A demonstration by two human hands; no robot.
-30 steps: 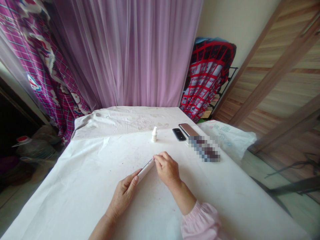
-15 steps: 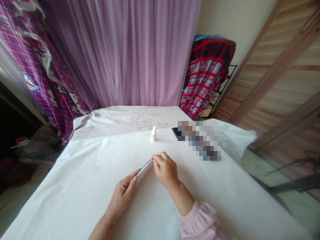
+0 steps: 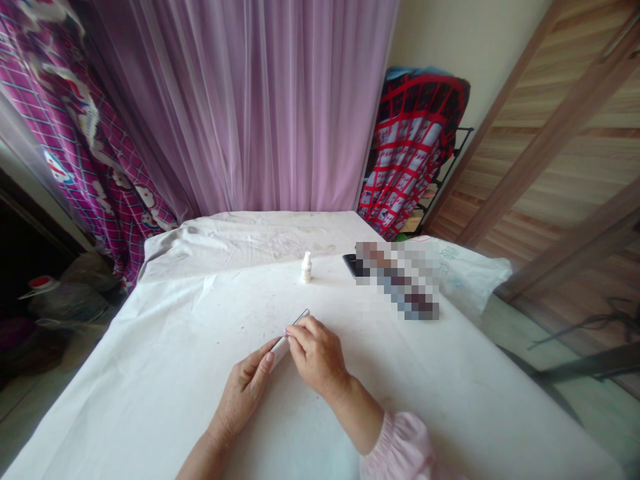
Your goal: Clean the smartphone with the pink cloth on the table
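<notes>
My left hand (image 3: 246, 388) is closed around the lower end of a thin, flat white phone (image 3: 279, 352) with a dark edge, tilted above the white cloth. The thumb lies on its near side. My right hand (image 3: 320, 355) has its fingertips pinched together against the phone's long edge, around the middle; whatever they hold, if anything, is too small to make out. The phone's far tip shows beyond the right fingers. Farther back, a small white bottle (image 3: 307, 269) with a narrow nozzle stands upright on the table.
A white cloth covers the table (image 3: 165, 373). At the right lie a black flat object (image 3: 351, 265), a pixelated patch and a white plastic bag (image 3: 473, 273) by the edge. Purple curtains (image 3: 280, 120) hang behind; a large plastic jug (image 3: 63, 300) stands at left.
My right hand has slid down along the phone's edge toward my left hand, uncovering the far tip. My left hand has stayed nearly still.
</notes>
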